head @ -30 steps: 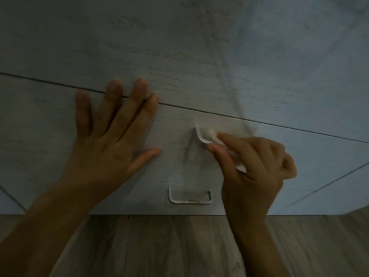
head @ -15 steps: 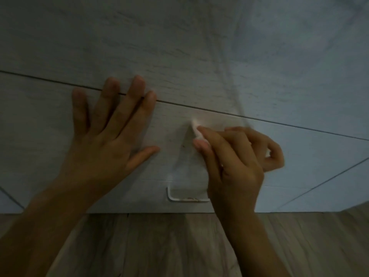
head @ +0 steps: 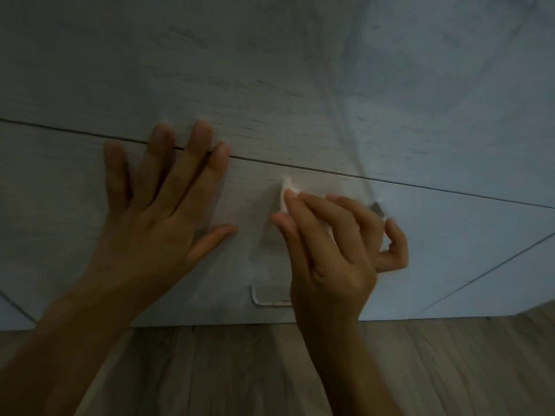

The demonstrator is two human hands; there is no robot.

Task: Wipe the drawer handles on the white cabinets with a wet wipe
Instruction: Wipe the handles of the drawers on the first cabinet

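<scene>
Two digits of the right hand (head: 333, 250), thumb and forefinger, make the grip, clamped on a white wet wipe (head: 286, 192) held against the white drawer front (head: 450, 235) just under its top seam. Whatever the wipe covers is hidden behind the hand. The other fingers curl loosely. To the left and apart from it, the left hand (head: 156, 217) lies flat on the same cabinet face, fingers straight and spread, fingertips crossing the seam. Below the right wrist a drawer handle (head: 264, 298) shows partly, near the wooden floor (head: 435, 370).
</scene>
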